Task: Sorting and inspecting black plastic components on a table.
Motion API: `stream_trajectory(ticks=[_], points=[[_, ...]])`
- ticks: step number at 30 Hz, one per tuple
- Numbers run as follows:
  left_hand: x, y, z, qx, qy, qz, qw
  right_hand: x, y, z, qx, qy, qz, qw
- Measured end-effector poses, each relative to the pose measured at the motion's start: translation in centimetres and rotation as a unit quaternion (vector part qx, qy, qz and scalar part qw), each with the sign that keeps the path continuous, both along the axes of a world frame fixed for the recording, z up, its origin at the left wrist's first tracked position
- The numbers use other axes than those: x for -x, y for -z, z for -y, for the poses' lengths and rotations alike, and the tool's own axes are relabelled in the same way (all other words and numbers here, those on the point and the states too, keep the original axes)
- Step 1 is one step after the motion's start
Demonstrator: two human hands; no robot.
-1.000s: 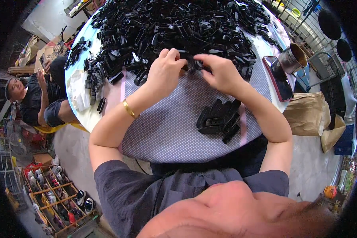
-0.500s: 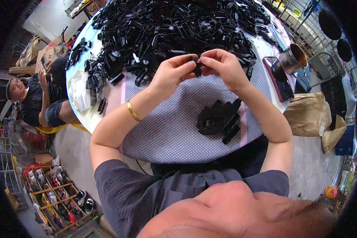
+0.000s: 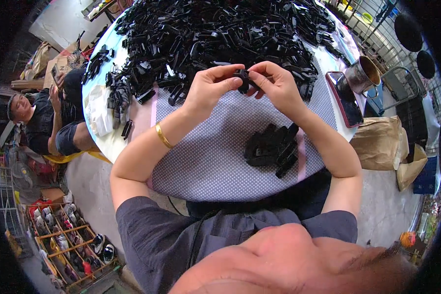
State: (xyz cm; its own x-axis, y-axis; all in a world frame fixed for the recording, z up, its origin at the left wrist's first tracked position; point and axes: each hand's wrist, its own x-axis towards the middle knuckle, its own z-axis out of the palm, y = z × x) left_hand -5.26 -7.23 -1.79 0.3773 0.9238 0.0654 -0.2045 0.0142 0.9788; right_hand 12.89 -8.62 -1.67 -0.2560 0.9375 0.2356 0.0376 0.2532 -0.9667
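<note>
Between my two hands is a small black plastic piece, pinched from both sides just above the near edge of a big heap. My left hand grips its left side between thumb and fingers. On the other side, my right hand holds it with thumb and forefinger; its exact shape is partly covered by the fingers. The heap of glossy black plastic pieces spreads over the far part of the table. A smaller cluster of black pieces lies on the patterned cloth close to my body.
At the right edge are a phone and a metal cup. A white plastic bag and dark gloves lie at the left. Beyond, a person sits holding a phone. A shoe rack stands lower left, paper bags at right.
My fingers have shifted slightly around the black piece, and my right thumb and fingers have turned on it. The seated person's hand has moved a little.
</note>
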Motion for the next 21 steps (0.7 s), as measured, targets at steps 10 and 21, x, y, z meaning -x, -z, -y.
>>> stream_trajectory(ticks=[10, 21], points=[[-0.6, 0.5, 0.2, -0.028, -0.030, 0.012, 0.999, 0.8, 0.9, 0.4, -0.115, 0.075, 0.093, 0.986], [0.0, -0.4, -0.3, 0.014, 0.083, 0.101, 0.991, 0.3, 0.5, 0.3, -0.194, 0.019, 0.210, 0.958]])
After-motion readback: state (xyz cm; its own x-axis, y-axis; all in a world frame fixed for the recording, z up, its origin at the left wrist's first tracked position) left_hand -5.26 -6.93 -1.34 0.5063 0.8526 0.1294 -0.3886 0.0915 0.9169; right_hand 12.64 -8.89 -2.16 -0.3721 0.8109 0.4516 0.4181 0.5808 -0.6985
